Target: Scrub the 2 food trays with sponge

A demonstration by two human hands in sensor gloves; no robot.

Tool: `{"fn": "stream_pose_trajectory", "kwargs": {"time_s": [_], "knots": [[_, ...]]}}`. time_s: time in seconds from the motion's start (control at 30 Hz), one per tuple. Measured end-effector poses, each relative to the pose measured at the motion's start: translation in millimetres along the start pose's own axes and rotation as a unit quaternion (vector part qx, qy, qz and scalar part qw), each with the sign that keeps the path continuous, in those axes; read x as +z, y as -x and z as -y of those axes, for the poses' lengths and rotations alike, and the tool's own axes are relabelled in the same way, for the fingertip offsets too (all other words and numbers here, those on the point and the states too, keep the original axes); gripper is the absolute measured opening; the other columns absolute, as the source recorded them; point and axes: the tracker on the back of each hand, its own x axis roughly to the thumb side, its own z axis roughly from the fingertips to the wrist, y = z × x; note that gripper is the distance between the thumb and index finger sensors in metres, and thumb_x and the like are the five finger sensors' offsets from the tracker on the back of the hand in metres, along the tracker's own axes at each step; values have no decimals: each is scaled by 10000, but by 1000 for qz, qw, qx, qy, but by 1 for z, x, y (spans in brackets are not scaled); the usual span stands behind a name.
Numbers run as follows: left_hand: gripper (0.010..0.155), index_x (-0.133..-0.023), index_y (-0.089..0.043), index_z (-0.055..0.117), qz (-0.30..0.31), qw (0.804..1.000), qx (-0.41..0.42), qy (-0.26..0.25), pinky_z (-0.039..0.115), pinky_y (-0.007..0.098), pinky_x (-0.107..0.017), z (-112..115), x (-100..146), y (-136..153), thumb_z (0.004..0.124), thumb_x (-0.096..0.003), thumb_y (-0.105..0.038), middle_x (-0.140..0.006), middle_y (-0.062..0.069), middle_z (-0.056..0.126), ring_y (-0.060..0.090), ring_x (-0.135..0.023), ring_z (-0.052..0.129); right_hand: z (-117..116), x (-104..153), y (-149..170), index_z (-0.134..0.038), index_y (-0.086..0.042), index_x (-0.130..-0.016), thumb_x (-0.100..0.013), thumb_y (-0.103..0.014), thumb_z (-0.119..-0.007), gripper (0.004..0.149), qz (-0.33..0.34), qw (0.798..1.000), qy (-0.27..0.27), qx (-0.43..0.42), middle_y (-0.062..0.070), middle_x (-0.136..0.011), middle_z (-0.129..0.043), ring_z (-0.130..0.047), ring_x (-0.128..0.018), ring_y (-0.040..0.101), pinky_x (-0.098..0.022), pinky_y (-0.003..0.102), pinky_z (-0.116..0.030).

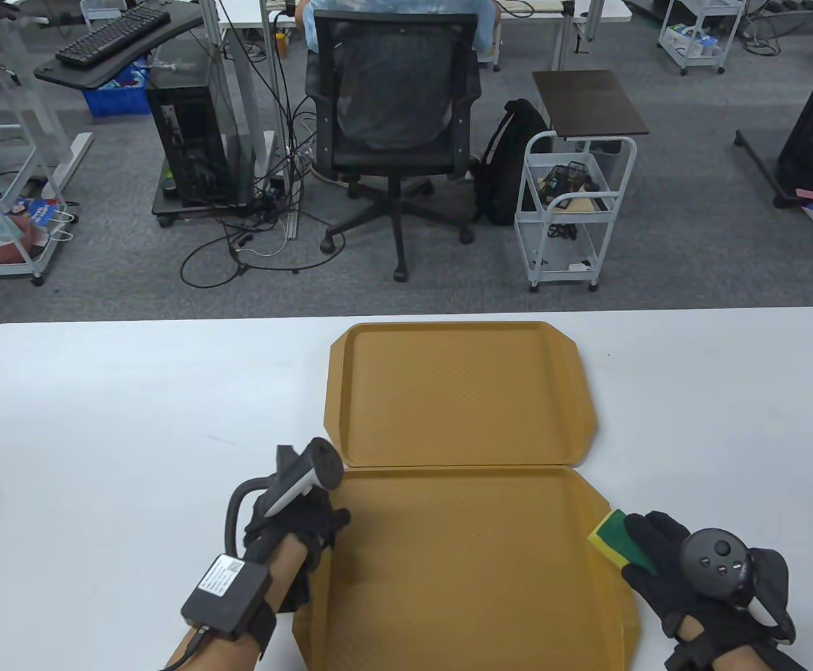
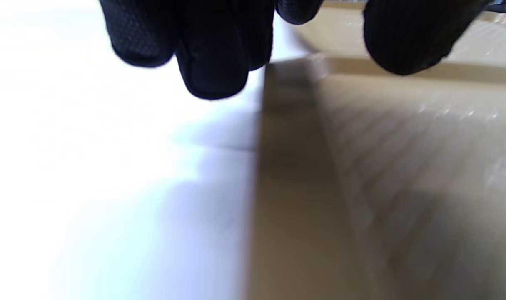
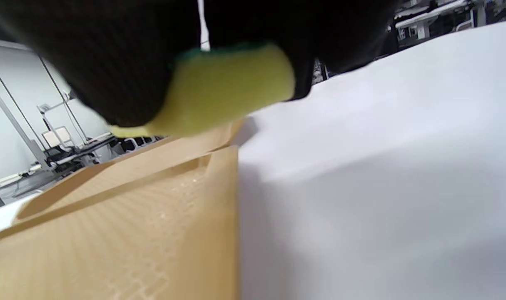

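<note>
Two tan food trays lie on the white table, the far tray (image 1: 458,391) behind the near tray (image 1: 462,566), their long edges touching. My right hand (image 1: 658,559) holds a yellow-and-green sponge (image 1: 612,538) over the near tray's right rim; in the right wrist view the sponge (image 3: 223,89) sits under my gloved fingers (image 3: 111,62), above the tray (image 3: 111,233). My left hand (image 1: 308,521) rests at the near tray's left rim, thumb over the edge. In the left wrist view its fingers (image 2: 211,54) hang curled over the table beside the tray (image 2: 382,175).
The white table (image 1: 133,419) stretches wide to the left and right of the trays. Beyond its far edge stand an office chair (image 1: 396,133), a white trolley (image 1: 574,203) and a backpack (image 1: 511,161) on grey carpet.
</note>
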Motion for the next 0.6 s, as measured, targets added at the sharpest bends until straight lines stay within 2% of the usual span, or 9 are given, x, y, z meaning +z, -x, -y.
{"fn": "stream_pose_trajectory", "kwargs": {"time_s": [0.1,0.13,0.17,0.23,0.3,0.33,0.43,0.6], "knots": [[888,-1126,-233,405,6,997,72,29,841,454,-544,20,10,26,782,-418,-612,-977,50,780,242,-649,1023,-3,-3,3,-660,-294,-1031,-419,-432,-926,681,-8,1000,-3,-3,104,-1110,-594,-799,-894,367,-708,576,-675],[882,-1120,-223,431,10,993,114,19,854,452,-518,24,15,33,805,-414,-597,-931,52,819,241,-606,1043,-4,-4,3,-665,-291,-1029,-419,-433,-926,678,-13,1000,-3,-6,107,-1108,-597,-802,-890,368,-706,575,-677],[868,-1112,-213,465,14,991,132,15,874,447,-490,27,17,36,823,-410,-578,-872,48,872,236,-561,1068,-5,-4,2,-669,-286,-1028,-420,-434,-925,676,-16,1000,-3,-9,110,-1106,-601,-803,-888,368,-705,576,-678],[841,-1103,-206,475,35,986,160,39,909,412,-448,35,19,41,820,-422,-558,-776,8,935,194,-482,1102,-9,-5,0,-673,-283,-1026,-419,-436,-925,675,-19,1000,-2,-5,109,-1103,-605,-810,-881,368,-701,573,-684],[800,-1088,-189,512,47,977,205,26,971,368,-366,41,20,45,827,-430,-520,-684,-24,1010,165,-381,1166,-15,-6,-4,-674,-280,-1024,-419,-439,-923,673,-20,1000,-7,14,108,-1098,-616,-814,-880,365,-699,572,-688],[795,-1082,-189,525,46,975,214,22,990,353,-336,42,19,46,838,-424,-508,-663,-29,1025,152,-346,1182,-18,-6,-6,-678,-277,-1023,-420,-438,-922,670,-21,999,-13,20,108,-1095,-623,-816,-879,364,-698,572,-690],[794,-1087,-211,505,51,962,261,57,1010,343,-293,45,13,51,851,-429,-490,-669,-41,1021,155,-312,1198,-27,-9,-11,-675,-278,-1024,-422,-442,-920,671,-30,999,-22,26,108,-1094,-624,-820,-877,363,-695,571,-694],[782,-1096,-246,491,61,960,270,46,1008,319,-266,50,14,54,831,-439,-501,-678,-64,1007,132,-294,1186,-31,-22,-29,-676,-272,-1023,-422,-449,-918,671,-48,998,9,27,115,-1086,-635,-832,-859,366,-684,570,-703]]}}
